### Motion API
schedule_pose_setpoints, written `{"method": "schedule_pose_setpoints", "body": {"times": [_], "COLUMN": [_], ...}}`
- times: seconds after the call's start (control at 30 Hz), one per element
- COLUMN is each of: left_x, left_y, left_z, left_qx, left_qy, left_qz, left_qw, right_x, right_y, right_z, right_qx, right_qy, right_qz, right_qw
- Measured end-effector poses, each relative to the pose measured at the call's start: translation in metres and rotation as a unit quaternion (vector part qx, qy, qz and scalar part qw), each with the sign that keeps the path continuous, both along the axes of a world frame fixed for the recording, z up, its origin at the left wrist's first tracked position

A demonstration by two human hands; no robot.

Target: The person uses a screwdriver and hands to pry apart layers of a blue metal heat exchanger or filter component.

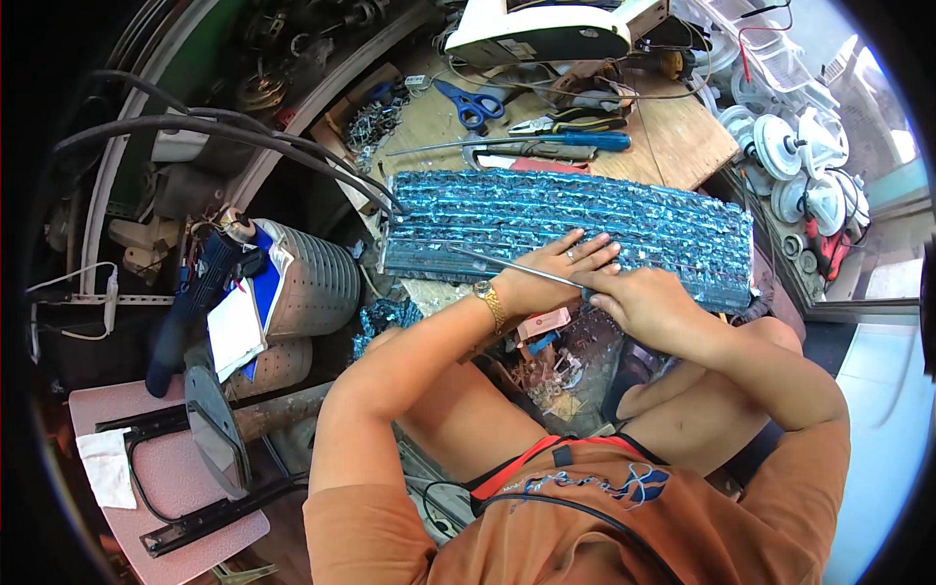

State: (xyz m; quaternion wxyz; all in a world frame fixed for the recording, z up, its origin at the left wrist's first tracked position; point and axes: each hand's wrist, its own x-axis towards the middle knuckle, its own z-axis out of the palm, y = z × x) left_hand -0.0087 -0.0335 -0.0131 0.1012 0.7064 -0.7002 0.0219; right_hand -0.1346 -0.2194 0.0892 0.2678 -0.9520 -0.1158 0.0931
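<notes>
A: Entry, head view. What lies under the hands?

B: A long rectangular finned panel (585, 226), blue-tinted metal, its surface crumpled and ridged in parallel rows. It lies across the front edge of the wooden worktop (682, 136) and over the person's knees.

A: Left hand?

B: Left hand (565, 265) lies flat on the panel, palm down, fingers (597, 250) spread apart and pressing on the fins. A ring shows on one finger, and a gold-coloured wristwatch (489, 300) on the wrist.

A: Right hand?

B: Right hand (639, 302) is closed in a fist at the panel's near edge, fingers clamped on the handle end of a thin metal rod (507, 266). The rod is straight, shiny and slender; it runs leftward from the fist, under the left hand, low across the fins.

A: Surroundings, by material?

B: On the worktop behind the panel: blue-handled scissors (473, 103), pliers (570, 123) with dark and yellow grips, and a blue-handled screwdriver (546, 142) with a long steel shaft. White round plastic fan parts (790, 156) are stacked at right. At left, a perforated grey metal drum (310, 278) lies on its side. A dark blue power drill (190, 302) leans beside it. Lower left, a pale pink stool (185, 478) carries a black metal bracket (161, 487).
</notes>
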Motion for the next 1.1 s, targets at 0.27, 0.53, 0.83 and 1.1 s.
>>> {"method": "schedule_pose_setpoints", "body": {"times": [0.27,0.53,0.83,1.1], "left_x": [0.003,0.004,-0.001,-0.004], "left_y": [0.0,0.004,-0.002,-0.005], "left_z": [0.002,0.003,0.014,0.013], "left_qx": [0.0,0.0,0.053,0.05], "left_qy": [-0.027,-0.006,-0.004,-0.008], "left_qz": [-0.02,0.0,-0.011,0.012], "left_qw": [0.999,1.0,0.999,0.999], "right_x": [0.003,-0.01,0.002,-0.048], "right_y": [0.006,-0.039,-0.021,-0.031], "right_z": [0.01,0.039,0.034,0.023], "right_qx": [-0.082,-0.088,-0.118,-0.034], "right_qy": [0.023,0.074,0.029,-0.007], "right_qz": [-0.001,0.005,0.017,-0.108], "right_qw": [0.996,0.993,0.992,0.993]}}
